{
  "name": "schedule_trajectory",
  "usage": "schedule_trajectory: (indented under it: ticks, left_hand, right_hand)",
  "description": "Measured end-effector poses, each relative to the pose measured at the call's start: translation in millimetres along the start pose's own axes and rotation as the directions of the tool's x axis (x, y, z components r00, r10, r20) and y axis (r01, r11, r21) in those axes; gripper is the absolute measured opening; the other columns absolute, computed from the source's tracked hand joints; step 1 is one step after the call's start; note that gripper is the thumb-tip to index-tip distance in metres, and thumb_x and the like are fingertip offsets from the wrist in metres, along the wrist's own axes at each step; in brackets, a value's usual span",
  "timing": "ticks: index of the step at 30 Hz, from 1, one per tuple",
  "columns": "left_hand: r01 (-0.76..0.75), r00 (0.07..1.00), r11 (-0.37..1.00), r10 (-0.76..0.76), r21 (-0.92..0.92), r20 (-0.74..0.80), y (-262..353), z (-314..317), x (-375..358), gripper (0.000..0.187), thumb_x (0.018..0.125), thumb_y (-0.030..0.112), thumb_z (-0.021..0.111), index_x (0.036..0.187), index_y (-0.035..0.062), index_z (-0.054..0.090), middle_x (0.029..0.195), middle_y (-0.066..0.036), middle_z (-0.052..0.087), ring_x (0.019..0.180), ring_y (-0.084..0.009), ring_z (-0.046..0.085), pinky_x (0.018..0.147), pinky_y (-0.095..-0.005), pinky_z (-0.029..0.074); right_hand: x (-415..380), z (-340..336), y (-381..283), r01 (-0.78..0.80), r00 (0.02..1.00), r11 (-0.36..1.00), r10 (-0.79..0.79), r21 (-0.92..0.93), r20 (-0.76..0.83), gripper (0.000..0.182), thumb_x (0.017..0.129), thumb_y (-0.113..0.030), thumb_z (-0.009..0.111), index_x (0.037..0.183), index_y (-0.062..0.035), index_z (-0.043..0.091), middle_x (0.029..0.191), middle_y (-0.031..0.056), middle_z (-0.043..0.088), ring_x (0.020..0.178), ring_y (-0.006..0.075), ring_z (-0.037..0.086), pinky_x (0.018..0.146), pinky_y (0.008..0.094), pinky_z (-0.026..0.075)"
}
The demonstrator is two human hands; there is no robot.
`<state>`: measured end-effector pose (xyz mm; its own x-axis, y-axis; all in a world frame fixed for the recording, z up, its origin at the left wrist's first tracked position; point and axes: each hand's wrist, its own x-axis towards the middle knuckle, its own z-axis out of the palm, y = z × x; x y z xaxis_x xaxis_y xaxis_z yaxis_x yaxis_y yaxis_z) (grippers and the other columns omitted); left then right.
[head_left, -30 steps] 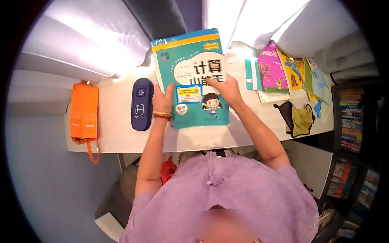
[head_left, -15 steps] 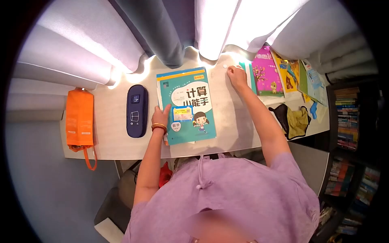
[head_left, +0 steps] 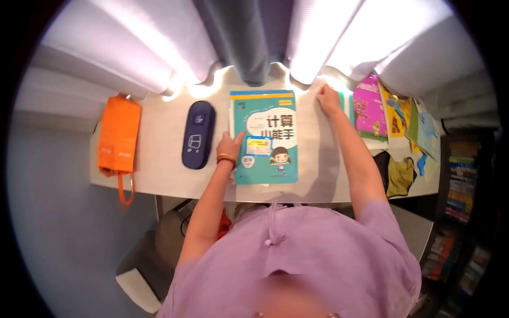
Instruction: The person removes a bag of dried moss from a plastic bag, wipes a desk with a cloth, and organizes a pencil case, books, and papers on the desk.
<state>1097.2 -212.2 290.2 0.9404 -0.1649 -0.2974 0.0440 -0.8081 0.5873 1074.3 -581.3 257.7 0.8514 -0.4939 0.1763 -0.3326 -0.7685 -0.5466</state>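
Observation:
A stack of workbooks [head_left: 265, 167] lies on the desk in front of me, the top one teal with a cartoon girl and large Chinese characters. My left hand [head_left: 229, 146] grips the stack's left edge, thumb on the cover; its other fingers are partly hidden. Beyond the stack's upper right corner, close to the curtain, my right hand [head_left: 330, 100] is closed with its fingers curled together. Whatever it may hold is hidden. Left of the stack lies a dark blue pencil case [head_left: 199, 135] with white line drawings.
An orange bag [head_left: 120, 135] lies at the desk's left end, its strap over the edge. Several booklets, including a magenta one [head_left: 369, 108], lie at the right near a yellow-and-black cloth [head_left: 400, 176]. Curtains [head_left: 241, 47] hang along the back; a bookshelf [head_left: 460, 185] stands right.
The whole view has shifted, so the desk things appear farther right. A small white round thing near my right hand no longer shows. My left hand stays on the workbooks.

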Motion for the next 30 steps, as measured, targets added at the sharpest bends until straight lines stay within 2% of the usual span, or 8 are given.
schedule_trajectory:
  ticks: [2, 10, 12, 16, 19, 22, 24, 30]
  left_hand:
    - [0.008, 1.0, 0.996, -0.006, 0.087, -0.028, 9.4, -5.8, -6.6, 0.056, 0.075, 0.051, 0.055, 0.092, -0.0018, 0.049, 0.086, -0.025, 0.06, 0.082, -0.0384, 0.058, 0.072, -0.0424, 0.044]
    - [0.035, 0.999, 0.996, -0.037, 0.076, 0.026, 10.7, -7.1, -6.6, 0.055, 0.076, 0.052, 0.054, 0.092, -0.0006, 0.049, 0.087, -0.024, 0.06, 0.082, -0.0377, 0.058, 0.072, -0.0419, 0.045]
    - [0.041, 0.999, 0.996, -0.043, 0.083, 0.024, 12.5, -8.8, -7.6, 0.055, 0.076, 0.052, 0.054, 0.092, -0.0003, 0.049, 0.087, -0.023, 0.06, 0.082, -0.0375, 0.058, 0.072, -0.0418, 0.045]
    - [0.015, 1.0, 0.996, -0.013, 0.091, -0.017, 3.4, -2.2, -2.1, 0.057, 0.074, 0.053, 0.054, 0.094, -0.001, 0.05, 0.089, -0.025, 0.059, 0.084, -0.0395, 0.057, 0.073, -0.0433, 0.044]
    - [-0.022, 0.999, 0.999, 0.023, 0.028, -0.039, -7.9, 4.4, 3.4, 0.057, 0.074, 0.053, 0.055, 0.093, -0.0004, 0.05, 0.086, -0.025, 0.06, 0.081, -0.0402, 0.057, 0.071, -0.0447, 0.044]
    - [-0.032, 0.999, 0.998, 0.034, 0.049, -0.034, -8.5, 5.2, 5.0, 0.057, 0.074, 0.053, 0.054, 0.093, -0.0003, 0.051, 0.086, -0.024, 0.06, 0.082, -0.0395, 0.058, 0.072, -0.0434, 0.044]
    - [-0.039, 0.999, 0.999, 0.04, 0.032, -0.027, -4.8, 2.3, 3.0, 0.056, 0.075, 0.053, 0.054, 0.093, -0.0005, 0.051, 0.086, -0.024, 0.06, 0.082, -0.039, 0.058, 0.072, -0.0429, 0.044]
    - [-0.056, 0.997, 0.994, 0.061, 0.092, -0.056, -1.9, 1.6, 2.3, 0.058, 0.076, 0.053, 0.053, 0.095, -0.002, 0.053, 0.087, -0.025, 0.06, 0.082, -0.0388, 0.058, 0.073, -0.0425, 0.044]
  right_hand:
    - [-2.8, -3.2, -4.5, -0.158, 0.983, 0.987, 0.156, 0.014, 0.097, 0.012, 0.069, -0.011, 0.06, 0.075, -0.0031, 0.054, 0.072, 0.0121, 0.058, 0.069, 0.0253, 0.057, 0.064, 0.0335, 0.044]
    - [-47.3, -26.5, -9.3, 0.017, 0.997, 0.987, -0.028, 0.158, 0.07, 0.011, 0.073, -0.012, 0.058, 0.078, -0.0027, 0.054, 0.064, 0.0081, 0.056, 0.061, 0.0187, 0.055, 0.058, 0.0294, 0.044]
    - [-61.0, -42.5, -16.6, -0.522, 0.837, 0.651, 0.264, 0.551, 0.479, 0.008, 0.076, -0.011, 0.056, 0.077, -0.0037, 0.053, 0.064, 0.0045, 0.054, 0.06, 0.0136, 0.052, 0.054, 0.0254, 0.043]
    - [-133.4, -89.5, -33.5, -0.661, 0.75, 0.053, 0.027, 0.748, 0.661, 0.004, 0.08, -0.006, 0.052, 0.083, -0.0049, 0.052, 0.069, 0.0027, 0.052, 0.056, 0.0097, 0.05, 0.048, 0.0215, 0.041]
    - [-225.8, -139.5, -31.1, -0.821, 0.486, 0.322, -0.038, 0.471, 0.873, 0.015, 0.077, -0.013, 0.056, 0.089, -0.005, 0.057, 0.069, 0.001, 0.055, 0.058, 0.0092, 0.053, 0.052, 0.0216, 0.044]
    - [-327.8, -157.3, -31.1, -0.946, 0.178, 0.283, 0.049, 0.158, 0.983, 0.011, 0.075, -0.011, 0.057, 0.084, -0.0056, 0.06, 0.063, -0.0008, 0.055, 0.054, 0.0077, 0.051, 0.05, 0.0207, 0.042]
    - [-399.3, -124.4, -2.8, -0.915, 0.156, 0.399, 0.219, 0.058, 0.963, 0.013, 0.078, -0.01, 0.052, 0.087, -0.0056, 0.06, 0.069, 0.0006, 0.056, 0.059, 0.0079, 0.05, 0.052, 0.0209, 0.041]
    - [-495.7, -64.9, 37.1, -0.951, 0.311, 0.069, 0.198, 0.303, 0.93, 0.019, 0.079, -0.014, 0.051, 0.094, -0.0042, 0.06, 0.076, 0.0034, 0.059, 0.068, 0.0114, 0.053, 0.061, 0.0246, 0.043]
